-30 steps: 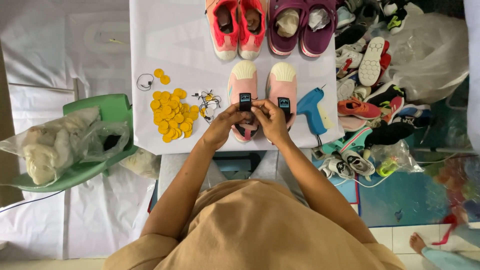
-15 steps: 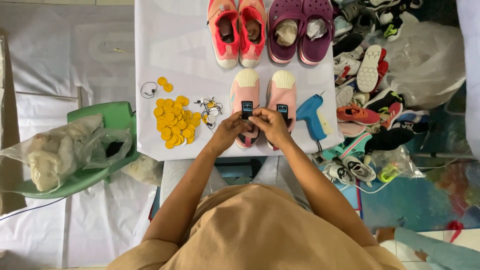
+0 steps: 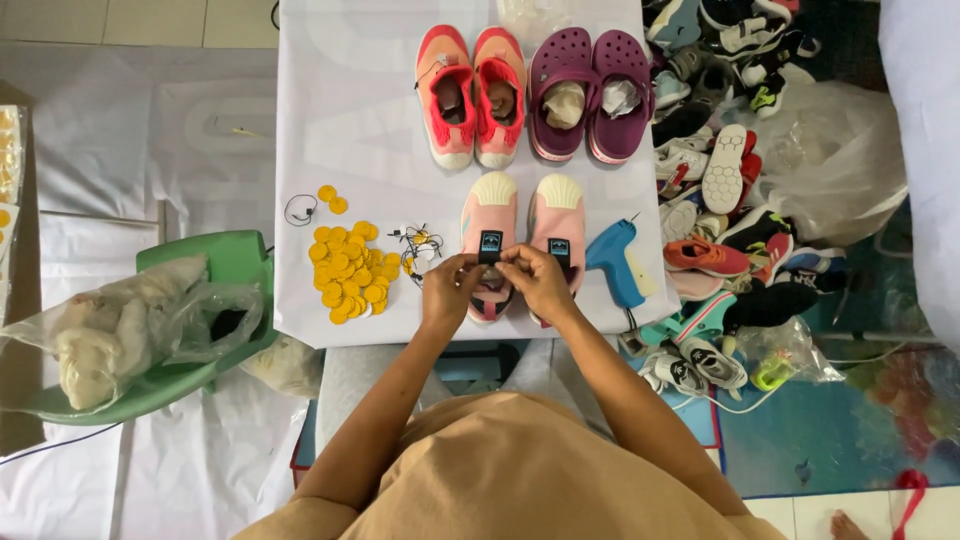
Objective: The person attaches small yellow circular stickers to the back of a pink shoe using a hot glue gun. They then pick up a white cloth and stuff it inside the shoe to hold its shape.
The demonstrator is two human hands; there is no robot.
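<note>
Both your hands, left hand (image 3: 452,288) and right hand (image 3: 535,282), pinch the pink shoe's (image 3: 489,240) black tag with narrow fingers; pulling hard may tear it.

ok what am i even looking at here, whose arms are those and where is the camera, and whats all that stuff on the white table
The camera sits on a person's head and looks straight down, so the arms are that person's own. There is no machine. The left hand and right hand meet over a pair of pink shoes on the white table, pinching something small that I cannot make out. Also there: coral shoes, purple clogs, yellow discs and a blue tagging gun. More shoes are heaped to the right.
</note>
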